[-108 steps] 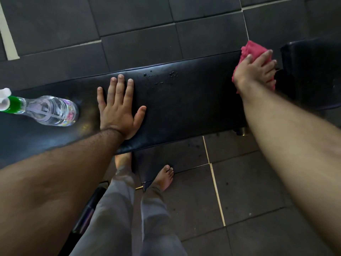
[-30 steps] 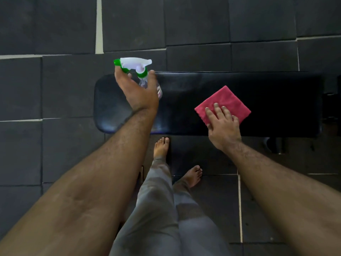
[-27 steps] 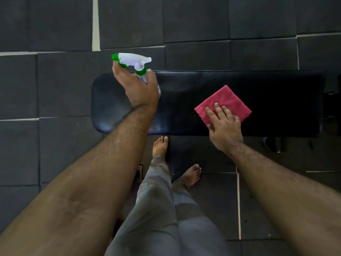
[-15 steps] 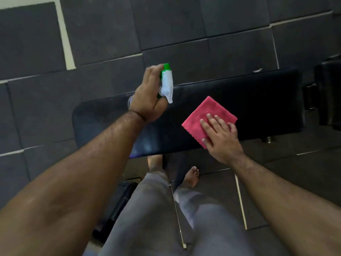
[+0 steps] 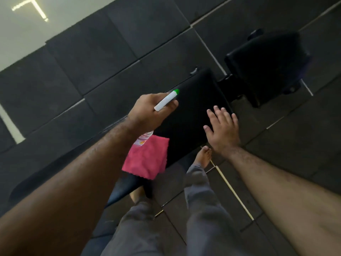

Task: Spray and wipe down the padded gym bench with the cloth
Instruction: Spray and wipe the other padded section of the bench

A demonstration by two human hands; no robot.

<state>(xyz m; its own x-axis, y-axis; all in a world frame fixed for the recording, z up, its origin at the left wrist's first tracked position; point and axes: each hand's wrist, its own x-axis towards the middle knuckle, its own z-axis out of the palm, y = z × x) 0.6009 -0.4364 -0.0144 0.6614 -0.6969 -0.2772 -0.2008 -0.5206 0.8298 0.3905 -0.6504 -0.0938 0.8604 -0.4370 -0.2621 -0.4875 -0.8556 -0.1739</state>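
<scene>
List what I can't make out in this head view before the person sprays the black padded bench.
- Clear spray bottle: body mostly hidden by the left hand and forearm; fill level unreadable.
- Pink square cloth: left corner covered by the forearm.
- Black padded bench: near end hidden behind the left arm; motion blur and dark vinyl hide any wet or wiped patches.
- Right hand: open over the pad; contact unclear.

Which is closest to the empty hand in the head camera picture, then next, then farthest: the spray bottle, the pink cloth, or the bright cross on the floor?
From the right hand:
1. Spray bottle, held in the left hand, just to its left.
2. Pink cloth, lying on the bench, lower left.
3. Bright cross, far off at the top left corner.
</scene>
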